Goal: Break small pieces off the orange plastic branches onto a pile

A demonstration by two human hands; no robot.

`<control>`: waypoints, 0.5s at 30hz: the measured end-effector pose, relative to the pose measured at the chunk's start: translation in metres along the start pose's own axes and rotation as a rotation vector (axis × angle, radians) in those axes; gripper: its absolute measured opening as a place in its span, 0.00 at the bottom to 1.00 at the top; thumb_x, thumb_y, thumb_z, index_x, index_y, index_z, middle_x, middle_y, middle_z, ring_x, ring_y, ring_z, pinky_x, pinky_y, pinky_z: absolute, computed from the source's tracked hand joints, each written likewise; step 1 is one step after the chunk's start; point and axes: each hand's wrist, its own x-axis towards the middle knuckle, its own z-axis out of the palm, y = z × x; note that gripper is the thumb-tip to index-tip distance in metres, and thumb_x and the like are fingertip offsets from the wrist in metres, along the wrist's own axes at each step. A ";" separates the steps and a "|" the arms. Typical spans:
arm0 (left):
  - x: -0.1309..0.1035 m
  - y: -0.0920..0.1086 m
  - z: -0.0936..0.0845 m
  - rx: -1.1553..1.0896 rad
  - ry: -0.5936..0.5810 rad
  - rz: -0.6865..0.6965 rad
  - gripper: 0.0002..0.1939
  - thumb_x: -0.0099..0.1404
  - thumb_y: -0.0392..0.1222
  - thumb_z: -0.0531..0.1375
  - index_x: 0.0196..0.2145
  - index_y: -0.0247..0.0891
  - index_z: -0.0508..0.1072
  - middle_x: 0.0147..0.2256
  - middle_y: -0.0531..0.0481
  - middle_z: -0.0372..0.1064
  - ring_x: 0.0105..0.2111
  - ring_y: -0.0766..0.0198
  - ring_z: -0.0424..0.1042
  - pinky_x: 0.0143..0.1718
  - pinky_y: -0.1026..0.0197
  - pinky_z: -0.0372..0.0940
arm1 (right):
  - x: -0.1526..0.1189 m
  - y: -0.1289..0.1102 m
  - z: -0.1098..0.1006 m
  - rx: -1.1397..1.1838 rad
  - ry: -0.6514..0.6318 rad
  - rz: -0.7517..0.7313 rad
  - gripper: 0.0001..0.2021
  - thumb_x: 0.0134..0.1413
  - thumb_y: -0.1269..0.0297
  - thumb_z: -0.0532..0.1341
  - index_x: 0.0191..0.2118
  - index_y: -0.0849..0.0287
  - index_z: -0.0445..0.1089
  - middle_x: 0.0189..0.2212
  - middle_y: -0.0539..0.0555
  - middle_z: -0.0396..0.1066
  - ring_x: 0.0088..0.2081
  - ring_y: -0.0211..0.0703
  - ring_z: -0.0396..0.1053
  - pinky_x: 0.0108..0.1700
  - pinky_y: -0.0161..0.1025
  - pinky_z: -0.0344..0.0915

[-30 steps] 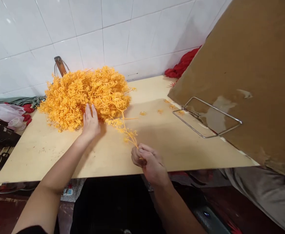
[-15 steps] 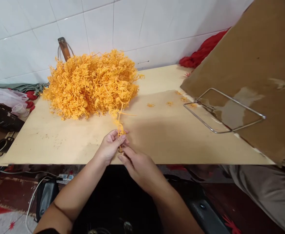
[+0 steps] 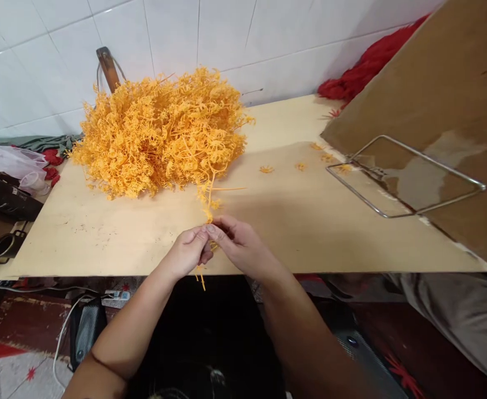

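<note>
A large pile of orange plastic sprigs [image 3: 156, 138] lies at the back left of the board. From its front right edge an orange stem [image 3: 210, 197] runs down toward me. My left hand [image 3: 191, 248] is closed on this stem near the board's front edge, and the stem's lower end hangs out below it. My right hand [image 3: 239, 244] pinches the same stem just above, its fingertips touching those of my left hand. The exact grip is partly hidden by the fingers.
Several small orange pieces [image 3: 300, 166] lie on the board [image 3: 114, 221]. A bent metal wire frame [image 3: 382, 213] leans by a large cardboard sheet [image 3: 447, 83] at right. Red material [image 3: 368, 64] lies behind it. A black case [image 3: 6, 194] and plastic bag [image 3: 10, 160] are at left.
My right hand has moved up along the stem, from below my left hand to its upper side. The stem's end now hangs below my left hand. The view has shifted slightly.
</note>
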 end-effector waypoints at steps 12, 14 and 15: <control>0.000 0.000 -0.001 0.331 0.175 0.145 0.22 0.62 0.56 0.46 0.29 0.35 0.69 0.19 0.55 0.58 0.21 0.71 0.58 0.25 0.67 0.56 | -0.026 0.003 0.009 -0.062 0.109 0.091 0.14 0.54 0.52 0.53 0.32 0.59 0.60 0.25 0.52 0.66 0.24 0.35 0.62 0.26 0.34 0.58; -0.002 0.002 0.002 0.319 0.196 0.194 0.22 0.63 0.54 0.46 0.41 0.36 0.71 0.21 0.54 0.61 0.23 0.70 0.61 0.28 0.66 0.58 | -0.024 0.010 0.012 0.128 0.064 0.126 0.16 0.53 0.50 0.53 0.37 0.59 0.60 0.26 0.50 0.64 0.24 0.34 0.62 0.26 0.34 0.60; -0.003 0.002 0.004 0.294 0.186 0.194 0.23 0.63 0.54 0.45 0.45 0.37 0.69 0.20 0.54 0.61 0.22 0.69 0.61 0.27 0.66 0.58 | -0.022 0.013 0.014 0.218 0.047 0.132 0.17 0.53 0.49 0.52 0.37 0.59 0.59 0.25 0.49 0.63 0.23 0.33 0.62 0.25 0.34 0.60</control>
